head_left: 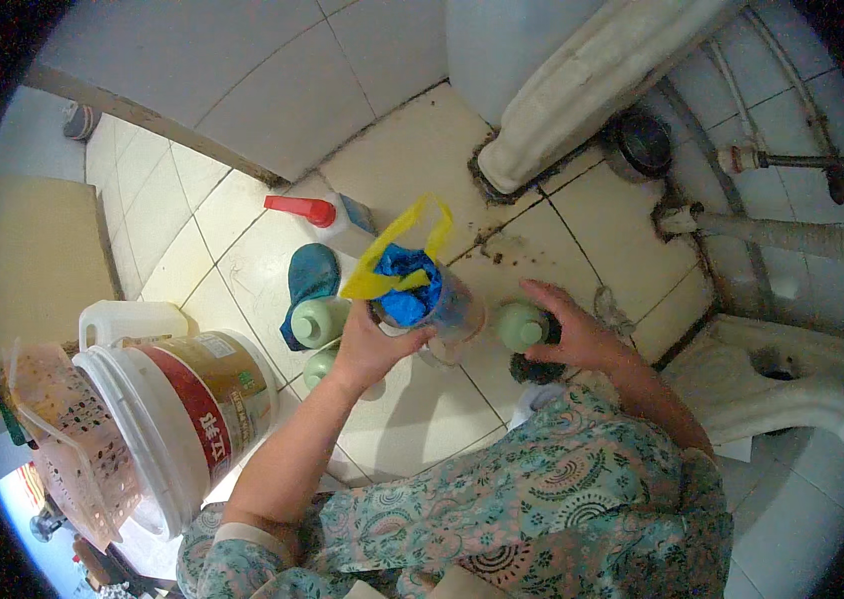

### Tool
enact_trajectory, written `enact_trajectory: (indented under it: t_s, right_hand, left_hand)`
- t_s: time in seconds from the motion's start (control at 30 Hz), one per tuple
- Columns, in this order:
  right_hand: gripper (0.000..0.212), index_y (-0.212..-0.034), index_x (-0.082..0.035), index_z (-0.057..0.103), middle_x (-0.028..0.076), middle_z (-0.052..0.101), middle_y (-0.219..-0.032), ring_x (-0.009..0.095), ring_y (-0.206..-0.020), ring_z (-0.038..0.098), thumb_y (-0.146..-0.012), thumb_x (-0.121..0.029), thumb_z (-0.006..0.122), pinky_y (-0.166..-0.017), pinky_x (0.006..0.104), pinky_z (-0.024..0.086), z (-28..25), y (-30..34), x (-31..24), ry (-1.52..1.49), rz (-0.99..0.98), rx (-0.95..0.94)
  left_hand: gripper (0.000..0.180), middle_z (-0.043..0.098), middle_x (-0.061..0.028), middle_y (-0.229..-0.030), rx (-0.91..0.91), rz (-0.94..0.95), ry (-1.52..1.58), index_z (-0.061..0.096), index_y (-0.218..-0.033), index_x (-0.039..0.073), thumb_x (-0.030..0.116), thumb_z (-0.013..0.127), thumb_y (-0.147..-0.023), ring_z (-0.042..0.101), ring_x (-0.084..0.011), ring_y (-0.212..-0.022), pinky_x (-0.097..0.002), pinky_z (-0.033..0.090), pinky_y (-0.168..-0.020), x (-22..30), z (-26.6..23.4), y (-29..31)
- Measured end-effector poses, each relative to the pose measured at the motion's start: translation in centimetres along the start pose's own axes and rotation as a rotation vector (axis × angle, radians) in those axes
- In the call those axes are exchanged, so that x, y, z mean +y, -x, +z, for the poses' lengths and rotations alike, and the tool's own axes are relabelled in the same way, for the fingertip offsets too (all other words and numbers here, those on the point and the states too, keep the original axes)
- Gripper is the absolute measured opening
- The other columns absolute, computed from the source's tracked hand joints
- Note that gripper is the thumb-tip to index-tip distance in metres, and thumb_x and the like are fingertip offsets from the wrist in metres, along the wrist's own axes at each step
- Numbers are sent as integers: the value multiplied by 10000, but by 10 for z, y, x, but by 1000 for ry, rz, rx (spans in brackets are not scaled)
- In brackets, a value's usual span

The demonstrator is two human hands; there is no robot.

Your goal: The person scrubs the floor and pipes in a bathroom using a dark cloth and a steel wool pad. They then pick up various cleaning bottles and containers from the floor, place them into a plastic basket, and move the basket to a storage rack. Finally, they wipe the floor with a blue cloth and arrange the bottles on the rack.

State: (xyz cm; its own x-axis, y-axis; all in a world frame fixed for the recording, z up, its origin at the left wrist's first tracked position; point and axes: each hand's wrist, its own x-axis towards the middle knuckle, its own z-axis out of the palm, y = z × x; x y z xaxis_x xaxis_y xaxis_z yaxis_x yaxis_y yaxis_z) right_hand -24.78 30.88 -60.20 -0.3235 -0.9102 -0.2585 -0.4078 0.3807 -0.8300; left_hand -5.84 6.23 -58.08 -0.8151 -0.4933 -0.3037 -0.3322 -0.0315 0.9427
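Blue plastic, bunched up with a yellow strap (370, 279) looping out above it, fills the mouth of a clear tub (458, 308) in the person's left hand (370, 347). That grip is closed around the side of the tub, thumb across the near side, the other fingers mostly hidden behind it. The tub leans a little, above the tiled floor (392, 447); whether its base touches down is hard to tell.

To its right, the right hand (582, 336) curves around a pale green bottle (520, 327), fingers on the far side and thumb on the near side. This grip is spread about as wide as the bottle; I cannot tell whether it presses firmly or only rests there. A dark, rough-looking thing (537, 369) lies just beside the bottle.

By the left wrist are 2 more green bottles, the farther 1 (319, 321) next to a teal slipper (313, 272). A white jug with a red handle (302, 209) is beyond them, and a big white bucket (170, 384) is well to the left.

The step in hand looks like handling 2 containers at once, 1 per hand. The next move seems to call for a steady left grip, keeping the tub from tipping, and a sure right hold on the bottle.
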Motion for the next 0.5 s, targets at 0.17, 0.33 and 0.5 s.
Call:
enact_trajectory:
  t_s: [0.17, 0.33, 0.5]
  right_hand:
    - [649, -1329, -54, 405, 150, 427, -1343, 316, -1251, 406, -773, -167, 721, -1046, 405, 333, -17, -20, -4, -179, -132, 243]
    - [524, -1252, -48, 468, 135, 515, -1227, 303, -1145, 502, -792, -145, 699, -986, 411, 391, -25, -27, -60, -175, -246, 133]
    - [422, -1172, -39, 530, 142, 576, -1146, 267, -1052, 567, -800, -155, 691, -888, 384, 457, -4, -42, -102, -39, -272, 171]
  left_hand:
    - [797, 514, -97, -1187, 65, 25, 46, 342, -1283, 23, 121, 815, -649, 528, -197, -1090, -329, 453, -914, 44, -4, -9]
    - [780, 500, -92, -1183, 192, 78, 195, 342, -1277, 28, 148, 809, -664, 520, -197, -1068, -325, 432, -926, 64, 1, -24]
    - [767, 503, -113, -1185, 341, 130, 92, 350, -1252, 22, 201, 813, -668, 520, -209, -1076, -324, 430, -918, 92, 33, -32]
